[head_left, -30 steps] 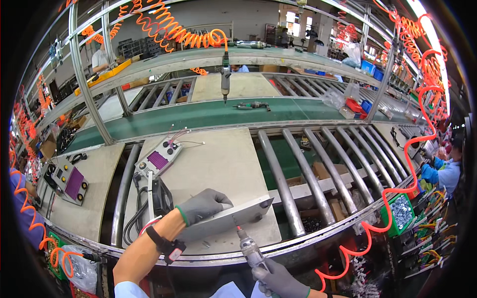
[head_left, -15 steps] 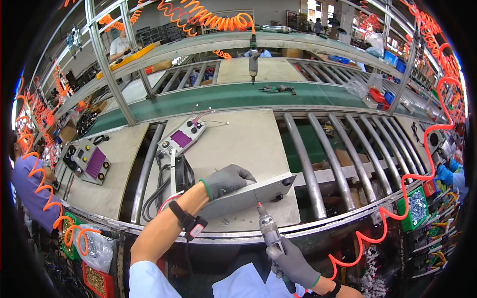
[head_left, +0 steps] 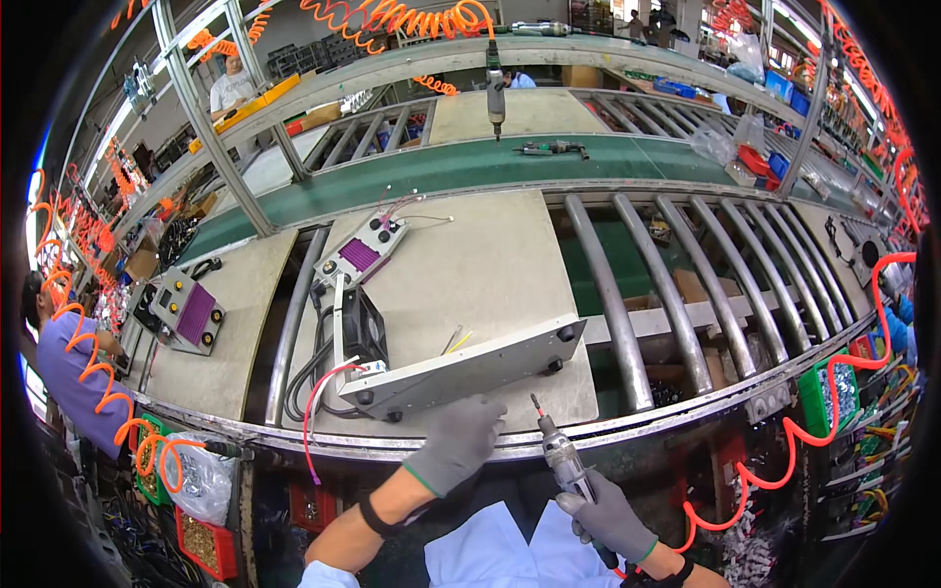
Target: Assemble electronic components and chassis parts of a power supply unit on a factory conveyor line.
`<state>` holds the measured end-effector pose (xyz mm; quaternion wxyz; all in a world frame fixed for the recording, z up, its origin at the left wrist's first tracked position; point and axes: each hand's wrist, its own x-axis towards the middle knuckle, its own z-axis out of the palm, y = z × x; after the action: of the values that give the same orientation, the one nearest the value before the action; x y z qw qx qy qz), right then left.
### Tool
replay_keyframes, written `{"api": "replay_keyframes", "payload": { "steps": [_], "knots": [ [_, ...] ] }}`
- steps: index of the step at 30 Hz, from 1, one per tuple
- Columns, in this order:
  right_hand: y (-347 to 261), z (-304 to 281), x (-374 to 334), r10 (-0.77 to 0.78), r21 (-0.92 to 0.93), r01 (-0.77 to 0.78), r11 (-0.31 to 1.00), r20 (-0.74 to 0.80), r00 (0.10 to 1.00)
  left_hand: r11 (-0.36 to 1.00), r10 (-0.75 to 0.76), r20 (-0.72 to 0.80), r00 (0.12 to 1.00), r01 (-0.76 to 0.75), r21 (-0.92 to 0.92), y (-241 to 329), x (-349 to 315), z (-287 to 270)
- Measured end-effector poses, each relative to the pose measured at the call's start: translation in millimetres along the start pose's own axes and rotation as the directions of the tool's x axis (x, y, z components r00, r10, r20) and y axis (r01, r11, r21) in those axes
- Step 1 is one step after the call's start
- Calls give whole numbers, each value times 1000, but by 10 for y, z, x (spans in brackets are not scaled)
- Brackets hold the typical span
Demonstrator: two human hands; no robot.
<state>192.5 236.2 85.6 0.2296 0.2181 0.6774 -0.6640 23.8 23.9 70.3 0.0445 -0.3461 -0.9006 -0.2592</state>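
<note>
Hands in grey gloves number two: the left hand (head_left: 457,441) lies flat with spread fingers on the near edge of one grey metal case (head_left: 461,367) on the desk (head_left: 490,265), and the right hand (head_left: 608,514) is clenched round one electric screwdriver (head_left: 561,459), tip up just right of it. Compared with half a second ago, the left hand has slid from the top of the case to its near edge. Two purple-faced panels (head_left: 365,251) lie further left, and one red bin (head_left: 208,545) below the desk holds small metal parts.
</note>
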Motion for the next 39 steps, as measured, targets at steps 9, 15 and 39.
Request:
{"api": "replay_keyframes", "payload": {
  "steps": [9,15,39],
  "knots": [
    [137,67,-58,-146,-25,145,989,-50,988,962,-57,142,988,16,271,-149,-7,522],
    [115,112,-60,-149,29,149,988,5,989,968,-150,196,969,103,229,-91,80,450],
    [22,272,-67,11,-202,27,979,182,983,124,-427,508,748,605,-787,-382,-536,14]
  ]
}}
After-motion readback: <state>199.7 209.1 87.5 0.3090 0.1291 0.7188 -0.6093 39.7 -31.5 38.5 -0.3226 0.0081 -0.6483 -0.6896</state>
